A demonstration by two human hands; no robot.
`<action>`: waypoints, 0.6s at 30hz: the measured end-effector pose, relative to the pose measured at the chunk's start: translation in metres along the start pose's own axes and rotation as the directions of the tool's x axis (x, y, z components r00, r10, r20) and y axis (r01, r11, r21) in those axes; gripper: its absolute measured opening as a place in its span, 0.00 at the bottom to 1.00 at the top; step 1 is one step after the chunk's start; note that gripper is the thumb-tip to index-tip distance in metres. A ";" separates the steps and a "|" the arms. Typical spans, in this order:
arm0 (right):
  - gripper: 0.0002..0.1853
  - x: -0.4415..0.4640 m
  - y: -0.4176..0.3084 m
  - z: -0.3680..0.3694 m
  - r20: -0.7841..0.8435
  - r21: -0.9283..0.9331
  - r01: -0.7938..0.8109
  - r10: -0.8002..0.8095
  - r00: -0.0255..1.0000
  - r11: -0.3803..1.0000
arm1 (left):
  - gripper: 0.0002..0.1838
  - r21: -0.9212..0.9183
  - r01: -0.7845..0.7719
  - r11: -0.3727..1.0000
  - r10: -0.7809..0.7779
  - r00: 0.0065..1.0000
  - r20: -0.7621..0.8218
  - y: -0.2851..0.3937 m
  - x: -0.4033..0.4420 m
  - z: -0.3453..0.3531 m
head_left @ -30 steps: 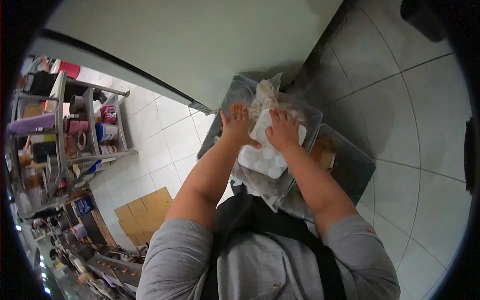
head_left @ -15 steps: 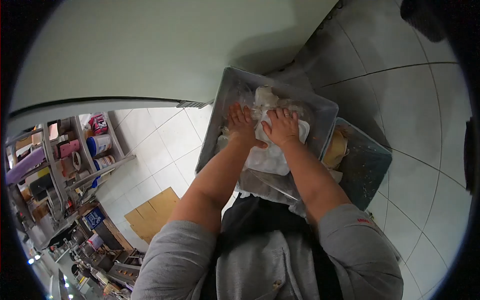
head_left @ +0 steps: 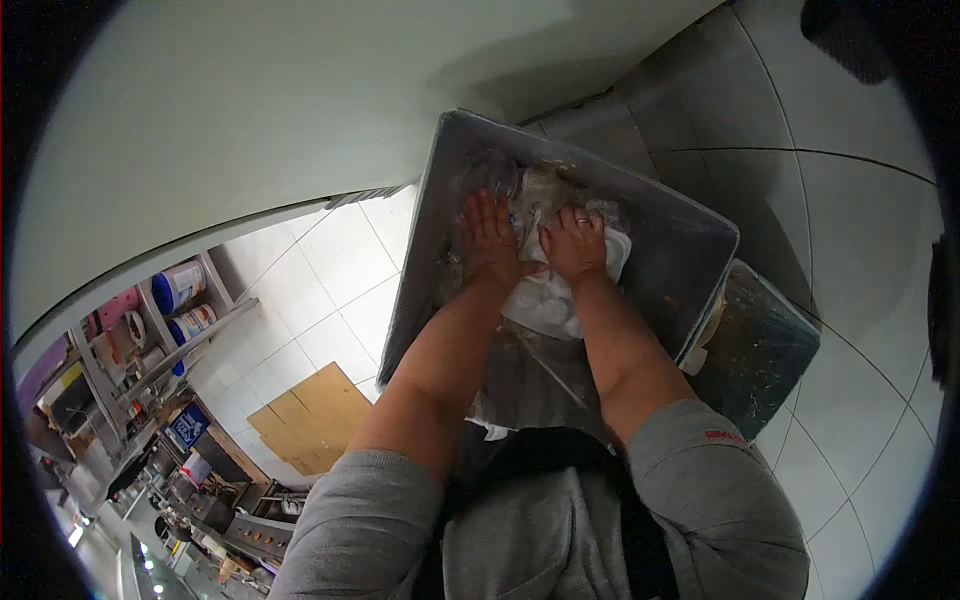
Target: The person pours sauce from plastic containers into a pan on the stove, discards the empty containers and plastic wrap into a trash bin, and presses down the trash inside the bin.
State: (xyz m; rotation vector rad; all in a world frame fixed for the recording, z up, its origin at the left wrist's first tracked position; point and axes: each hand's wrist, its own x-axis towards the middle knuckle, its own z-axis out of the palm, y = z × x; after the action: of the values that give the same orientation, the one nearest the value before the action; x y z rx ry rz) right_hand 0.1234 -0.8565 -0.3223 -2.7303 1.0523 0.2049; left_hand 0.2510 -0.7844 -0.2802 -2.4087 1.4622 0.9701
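Observation:
Both my hands reach down into a large grey bin (head_left: 690, 205) lined with clear plastic. My left hand (head_left: 490, 245) lies flat with fingers spread on the rubbish at the bin's left side. My right hand (head_left: 574, 245), a ring on one finger, presses palm down on a white plastic tray (head_left: 545, 305). Crumpled clear plastic wrap (head_left: 490, 170) and a pale, crumpled piece of waste (head_left: 545, 188) lie beyond my fingertips. Neither hand grips anything that I can see. My palms and forearms hide part of the tray and the waste under them.
A second, darker bin (head_left: 755, 350) stands against the grey one on the right. A large pale panel (head_left: 250, 90) rises beyond the bin. Flattened cardboard (head_left: 312, 415) lies on the tiled floor, and a shelf (head_left: 190, 350) with tubs stands at left.
My hands have pushed down deeper into the bin, and the white tray looks more crushed beneath them. More of the bin's inner right wall shows. My view has shifted slightly.

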 end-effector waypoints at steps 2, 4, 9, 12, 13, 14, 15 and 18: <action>0.17 0.006 0.001 0.004 0.033 -0.009 -0.004 0.004 0.999 1.000 | 0.68 -0.004 0.014 1.000 -0.015 1.000 -0.014 -0.001 0.012 0.005; 0.16 0.011 0.002 0.016 0.052 -0.021 -0.008 0.009 0.999 1.000 | 0.68 0.068 0.105 0.992 -0.112 0.987 0.111 0.003 0.022 0.001; 0.21 0.026 0.001 0.012 0.205 -0.024 -0.070 0.073 0.976 0.997 | 0.68 0.050 0.085 0.995 -0.090 0.991 0.104 -0.004 0.030 0.007; 0.20 0.028 0.003 0.019 0.140 0.014 -0.156 0.153 0.978 0.988 | 0.67 -0.025 0.021 0.999 -0.020 0.998 0.065 -0.012 0.024 0.001; 0.20 0.028 -0.001 -0.002 0.135 0.004 -0.154 0.152 0.979 0.988 | 0.66 -0.044 -0.004 0.999 0.008 0.996 0.087 -0.011 0.017 -0.007; 0.20 0.030 -0.006 -0.024 0.245 0.006 -0.238 0.229 0.942 0.971 | 0.66 -0.053 -0.006 0.999 0.010 0.997 0.076 -0.007 0.016 -0.018; 0.20 0.027 -0.012 -0.047 0.351 -0.002 -0.317 0.297 0.888 0.949 | 0.62 -0.067 -0.075 0.995 0.086 0.979 0.184 0.001 0.013 -0.037; 0.22 0.004 -0.023 -0.103 0.417 -0.024 -0.400 0.373 0.829 0.916 | 0.50 -0.344 -0.053 0.938 0.111 0.982 0.153 0.024 -0.023 -0.058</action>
State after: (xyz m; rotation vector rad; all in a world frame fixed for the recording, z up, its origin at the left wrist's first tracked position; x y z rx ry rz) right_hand 0.1475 -0.8669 -0.2201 -2.2329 1.4285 0.7635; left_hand 0.2488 -0.8054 -0.2168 -2.4226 1.4443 1.5194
